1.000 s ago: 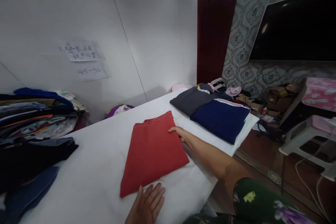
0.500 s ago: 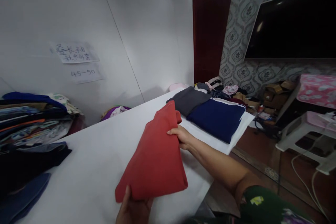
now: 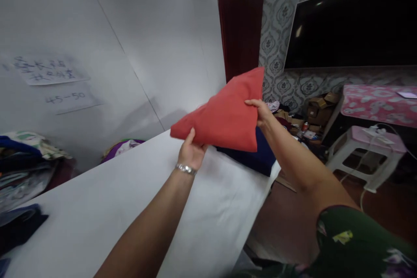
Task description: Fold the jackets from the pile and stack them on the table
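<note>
A folded red garment [image 3: 224,117] is held up off the table between my two hands; its exact kind does not show. My left hand [image 3: 192,152], with a metal watch or bracelet at the wrist, pinches its lower left edge, thumb on top. My right hand [image 3: 263,112] grips the right edge, thumb on the upper face. Partly hidden below and behind it lies a dark blue folded garment [image 3: 263,156] on the white table [image 3: 137,208].
Piled clothes [image 3: 29,160] stand at the left, with dark denim [image 3: 22,221] on the table's near left. A white wall panel bears handwritten paper [image 3: 48,69]. To the right are a plastic stool [image 3: 368,147], cardboard boxes [image 3: 321,110] and a wall-mounted screen [image 3: 352,26].
Both hands have carried the red garment away from me and up to the right, over the folded clothes at the far end. My view has turned right.
</note>
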`<move>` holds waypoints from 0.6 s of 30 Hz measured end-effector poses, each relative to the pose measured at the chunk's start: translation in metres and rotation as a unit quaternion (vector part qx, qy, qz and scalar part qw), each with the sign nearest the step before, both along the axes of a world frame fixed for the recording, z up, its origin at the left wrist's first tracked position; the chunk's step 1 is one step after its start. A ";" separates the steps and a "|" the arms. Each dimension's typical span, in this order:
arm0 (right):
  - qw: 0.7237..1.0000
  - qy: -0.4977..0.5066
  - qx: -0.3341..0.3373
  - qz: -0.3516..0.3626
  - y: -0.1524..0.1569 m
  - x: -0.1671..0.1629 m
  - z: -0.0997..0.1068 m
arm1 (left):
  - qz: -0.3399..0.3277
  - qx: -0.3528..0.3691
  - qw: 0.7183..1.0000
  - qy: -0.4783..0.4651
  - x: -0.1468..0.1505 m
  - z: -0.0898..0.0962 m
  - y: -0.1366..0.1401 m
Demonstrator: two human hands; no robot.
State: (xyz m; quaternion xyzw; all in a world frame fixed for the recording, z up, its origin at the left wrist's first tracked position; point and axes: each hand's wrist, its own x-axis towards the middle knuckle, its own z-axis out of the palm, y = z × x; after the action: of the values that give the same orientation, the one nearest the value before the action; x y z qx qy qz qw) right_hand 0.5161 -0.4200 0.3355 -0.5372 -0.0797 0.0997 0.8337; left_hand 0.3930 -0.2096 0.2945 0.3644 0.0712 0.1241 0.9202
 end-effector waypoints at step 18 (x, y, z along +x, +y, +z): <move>0.961 0.149 -0.015 -0.233 -0.088 0.017 -0.191 | -0.095 0.124 0.959 0.238 0.102 -0.130 -0.073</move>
State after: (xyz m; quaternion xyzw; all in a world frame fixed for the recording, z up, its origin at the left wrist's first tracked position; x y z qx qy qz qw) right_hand 0.5332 -0.5083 0.1445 -0.5328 0.1742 -0.0172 0.8280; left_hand 0.4951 -0.2829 0.1641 0.5000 0.2374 -0.0461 0.8316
